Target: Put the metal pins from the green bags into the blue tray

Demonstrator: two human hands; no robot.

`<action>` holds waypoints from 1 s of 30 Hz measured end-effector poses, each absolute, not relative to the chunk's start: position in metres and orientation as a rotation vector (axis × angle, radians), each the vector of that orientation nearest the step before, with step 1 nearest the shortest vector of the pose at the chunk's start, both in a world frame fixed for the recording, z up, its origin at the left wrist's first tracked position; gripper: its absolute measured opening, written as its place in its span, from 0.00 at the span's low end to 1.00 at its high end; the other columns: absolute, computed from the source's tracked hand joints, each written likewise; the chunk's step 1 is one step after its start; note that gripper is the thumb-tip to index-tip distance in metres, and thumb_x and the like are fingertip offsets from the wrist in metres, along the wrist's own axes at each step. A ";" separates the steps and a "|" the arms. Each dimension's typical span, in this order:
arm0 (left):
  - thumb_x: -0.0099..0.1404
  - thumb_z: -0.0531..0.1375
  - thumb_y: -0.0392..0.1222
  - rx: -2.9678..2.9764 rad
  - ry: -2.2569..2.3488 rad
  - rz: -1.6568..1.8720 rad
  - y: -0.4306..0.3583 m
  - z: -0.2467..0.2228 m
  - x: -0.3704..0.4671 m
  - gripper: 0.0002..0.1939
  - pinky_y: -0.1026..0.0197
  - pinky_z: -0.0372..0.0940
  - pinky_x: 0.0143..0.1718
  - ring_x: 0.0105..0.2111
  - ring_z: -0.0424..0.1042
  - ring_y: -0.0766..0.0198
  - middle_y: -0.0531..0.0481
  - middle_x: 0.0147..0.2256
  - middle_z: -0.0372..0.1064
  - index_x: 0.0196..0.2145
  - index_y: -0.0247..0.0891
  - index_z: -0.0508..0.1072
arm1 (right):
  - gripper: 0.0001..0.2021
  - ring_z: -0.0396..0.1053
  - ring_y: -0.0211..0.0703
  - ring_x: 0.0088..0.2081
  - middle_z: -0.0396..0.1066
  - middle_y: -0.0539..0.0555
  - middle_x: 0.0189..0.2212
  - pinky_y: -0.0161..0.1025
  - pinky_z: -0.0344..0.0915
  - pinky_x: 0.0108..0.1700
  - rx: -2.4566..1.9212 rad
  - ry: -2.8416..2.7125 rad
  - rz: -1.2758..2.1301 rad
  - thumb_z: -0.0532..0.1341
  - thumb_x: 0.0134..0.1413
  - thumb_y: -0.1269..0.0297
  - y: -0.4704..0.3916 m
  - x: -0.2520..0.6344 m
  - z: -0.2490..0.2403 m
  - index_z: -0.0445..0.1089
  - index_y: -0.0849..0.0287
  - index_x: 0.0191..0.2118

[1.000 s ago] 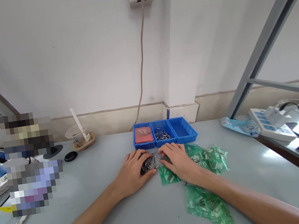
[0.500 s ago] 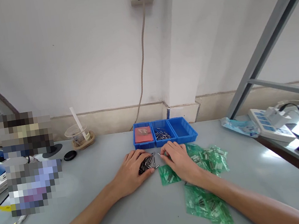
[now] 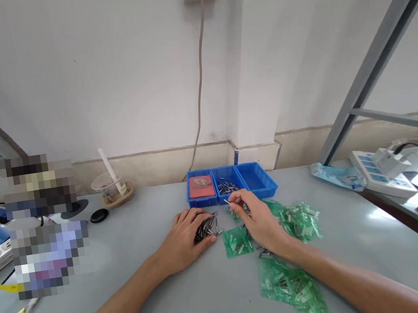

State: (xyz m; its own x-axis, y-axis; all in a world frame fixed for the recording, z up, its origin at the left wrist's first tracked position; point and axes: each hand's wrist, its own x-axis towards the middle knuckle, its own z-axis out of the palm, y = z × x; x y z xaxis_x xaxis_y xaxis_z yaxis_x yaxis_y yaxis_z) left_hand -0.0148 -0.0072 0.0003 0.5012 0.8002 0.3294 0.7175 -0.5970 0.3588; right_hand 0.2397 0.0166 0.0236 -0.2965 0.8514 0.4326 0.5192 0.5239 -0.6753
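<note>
My left hand [image 3: 185, 237] rests on the table, its fingers curled round a pile of small dark metal pins [image 3: 207, 229]. A few pins stick out past the thumb and fingertips. Just in front of the blue bins, my right hand [image 3: 255, 217] pinches one slim metal pin [image 3: 226, 201] between thumb and fingertips. It is close to the front wall of the middle blue bin [image 3: 222, 198], which has many loose pins in it. Beneath and beside my right hand lie green plastic bags [image 3: 301, 221] of metal parts, and a small green packet [image 3: 238, 241].
The left blue bin [image 3: 204, 201] holds a pink packet; the right blue bin [image 3: 257, 178] adjoins the middle one. Another green bag [image 3: 291, 285] lies nearer me. A plastic cup [image 3: 107, 185] and black round object [image 3: 99, 216] stand left. A power strip [image 3: 380, 173] is at right.
My right hand has moved up and slightly right, carrying the pin from beside the pile toward the middle bin. My left hand has stayed round the pile.
</note>
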 end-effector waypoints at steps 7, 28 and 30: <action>0.75 0.59 0.56 2.576 1.314 0.695 -0.007 -0.002 -0.016 0.23 0.42 0.61 0.62 0.59 0.66 0.48 0.44 0.59 0.66 0.64 0.49 0.67 | 0.09 0.72 0.53 0.49 0.76 0.55 0.45 0.48 0.69 0.49 -1.086 -1.919 0.502 0.57 0.72 0.59 0.016 0.241 0.024 0.72 0.49 0.52; 0.76 0.58 0.54 2.513 1.256 0.682 -0.007 -0.001 -0.020 0.24 0.44 0.65 0.62 0.60 0.66 0.50 0.44 0.62 0.64 0.65 0.49 0.66 | 0.11 0.68 0.46 0.35 0.72 0.53 0.38 0.42 0.67 0.37 -1.049 -1.636 0.812 0.57 0.71 0.52 0.036 0.252 0.016 0.70 0.53 0.44; 0.76 0.58 0.54 2.509 1.264 0.667 -0.007 0.000 -0.020 0.24 0.44 0.65 0.62 0.60 0.65 0.50 0.44 0.62 0.64 0.65 0.49 0.65 | 0.09 0.68 0.47 0.37 0.71 0.53 0.38 0.43 0.67 0.39 -1.067 -1.655 0.751 0.59 0.70 0.54 0.034 0.253 0.019 0.70 0.53 0.42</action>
